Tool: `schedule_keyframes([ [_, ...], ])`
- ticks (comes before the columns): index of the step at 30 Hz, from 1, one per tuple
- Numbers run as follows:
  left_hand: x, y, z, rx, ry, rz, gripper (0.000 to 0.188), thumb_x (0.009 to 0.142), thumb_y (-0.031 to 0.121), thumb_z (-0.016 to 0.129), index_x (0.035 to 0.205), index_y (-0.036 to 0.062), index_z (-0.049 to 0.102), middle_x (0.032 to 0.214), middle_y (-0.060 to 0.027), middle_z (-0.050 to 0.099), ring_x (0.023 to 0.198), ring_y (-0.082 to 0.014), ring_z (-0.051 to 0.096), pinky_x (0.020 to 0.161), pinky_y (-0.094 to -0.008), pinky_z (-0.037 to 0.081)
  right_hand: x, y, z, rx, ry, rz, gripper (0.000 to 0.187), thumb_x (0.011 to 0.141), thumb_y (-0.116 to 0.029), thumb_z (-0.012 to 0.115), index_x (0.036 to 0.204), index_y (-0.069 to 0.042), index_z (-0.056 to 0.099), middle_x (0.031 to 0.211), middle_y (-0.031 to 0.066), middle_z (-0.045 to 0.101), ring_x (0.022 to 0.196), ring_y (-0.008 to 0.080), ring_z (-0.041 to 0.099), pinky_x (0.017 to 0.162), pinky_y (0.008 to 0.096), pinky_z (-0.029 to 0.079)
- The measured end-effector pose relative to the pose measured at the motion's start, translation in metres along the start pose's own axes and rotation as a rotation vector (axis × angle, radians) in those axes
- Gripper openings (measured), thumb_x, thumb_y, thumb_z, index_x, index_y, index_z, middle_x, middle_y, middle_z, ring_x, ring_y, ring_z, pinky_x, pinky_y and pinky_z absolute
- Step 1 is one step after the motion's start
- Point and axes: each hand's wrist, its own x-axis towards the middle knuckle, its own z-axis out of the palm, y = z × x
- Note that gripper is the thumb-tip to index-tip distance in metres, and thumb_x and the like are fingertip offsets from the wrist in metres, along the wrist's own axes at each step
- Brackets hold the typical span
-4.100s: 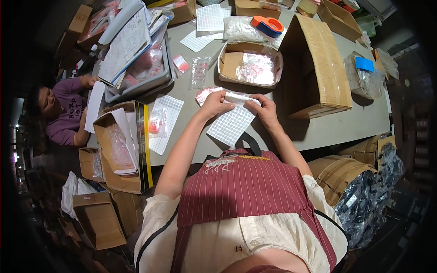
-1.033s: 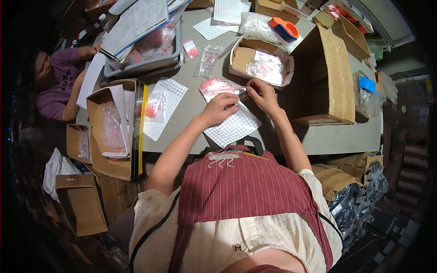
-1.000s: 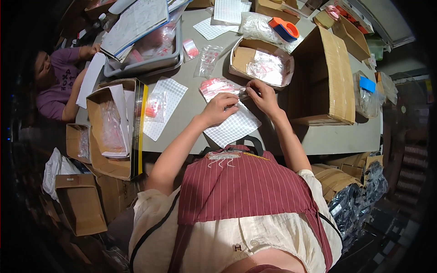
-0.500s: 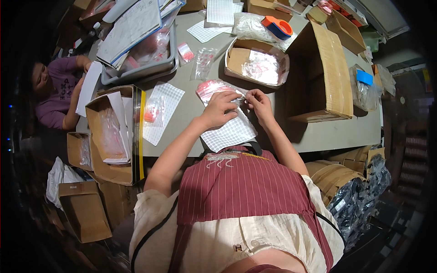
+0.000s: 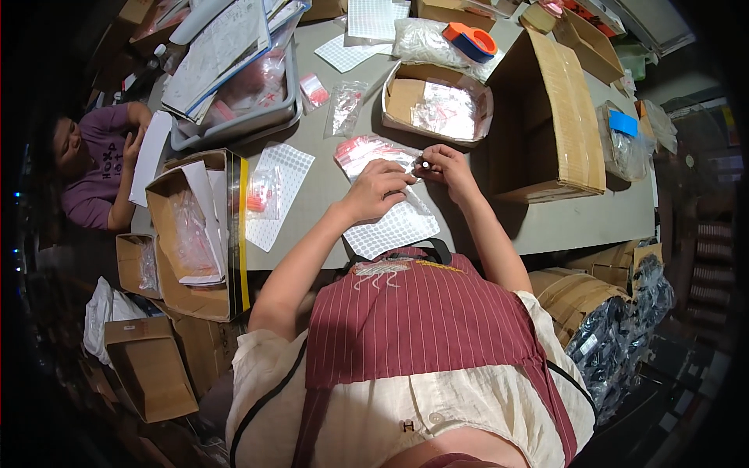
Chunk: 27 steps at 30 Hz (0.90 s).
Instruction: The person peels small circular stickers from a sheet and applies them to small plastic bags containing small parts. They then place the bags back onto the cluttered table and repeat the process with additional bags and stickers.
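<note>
Both hands meet over the middle of the grey desk (image 5: 562, 222). The left hand (image 5: 380, 189) is curled, fingers pressing down on a clear bag (image 5: 368, 152) with red contents that lies flat just beyond it. The right hand (image 5: 443, 165) is pinched shut, thumb and fingertips closed on what looks like a small white sticker (image 5: 425, 165) at the bag's edge; it is too small to tell for sure. Under the wrists, at the near edge of the desk, lies a sticker sheet (image 5: 394, 230) covered in rows of white dots.

Just beyond the hands stands a shallow carton (image 5: 402, 97) with clear packets inside. To its right a big open carton (image 5: 554, 109) lies on its side. An orange tape dispenser (image 5: 470, 40) sits at the far edge. Left of the bag lies another dotted sheet (image 5: 277, 195) with a small bag on it, and beside that an open box (image 5: 195, 226) holding plastic packets. A grey tray (image 5: 242, 125) piled with papers stands farther left. Another person (image 5: 97, 168) in purple sits at the desk's left end.
</note>
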Motion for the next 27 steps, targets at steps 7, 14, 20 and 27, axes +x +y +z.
schedule_keyframes([
  [7,-0.001,0.002,0.0,-0.015,0.078,0.017,0.032,0.077,0.012,0.08,0.108,0.0113,0.079,0.114,-0.0102,0.071,0.115,-0.0305,0.062,0.103,-0.0435,0.046,0.003,-0.007,-0.015,-0.365,-0.215,-0.07,0.009,0.097,-0.011,0.065,0.093,-0.003,0.067,0.084,0.0013,0.065,0.073,0.0102,0.064,0.065,0.026,0.054],
  [14,-0.003,-0.001,0.003,-0.013,0.101,0.013,0.033,0.076,0.012,0.08,0.108,0.0106,0.078,0.115,-0.0108,0.071,0.115,-0.0319,0.062,0.105,-0.045,0.045,0.004,-0.008,-0.001,-1.172,-0.146,-0.318,0.02,0.082,-0.021,0.072,0.091,-0.003,0.072,0.085,0.0177,0.074,0.076,0.03,0.072,0.071,0.04,0.057],
  [20,-0.004,0.003,0.002,0.017,0.106,0.056,0.032,0.077,0.013,0.079,0.109,0.0098,0.078,0.114,-0.0108,0.073,0.115,-0.0284,0.064,0.111,-0.0479,0.042,-0.004,-0.016,0.013,-1.732,0.094,-0.366,0.028,0.08,-0.029,0.076,0.09,-0.003,0.075,0.086,0.0207,0.074,0.083,0.038,0.073,0.073,0.0484,0.06],
  [27,-0.002,0.001,-0.002,0.134,0.029,0.091,0.026,0.078,0.014,0.08,0.104,0.0112,0.079,0.1,-0.0028,0.077,0.113,-0.0216,0.067,0.113,-0.0483,0.039,0.014,-0.019,0.016,-0.994,-0.108,-0.274,0.027,0.086,-0.023,0.075,0.093,0.002,0.072,0.081,0.0146,0.073,0.072,0.0229,0.071,0.069,0.0377,0.058],
])
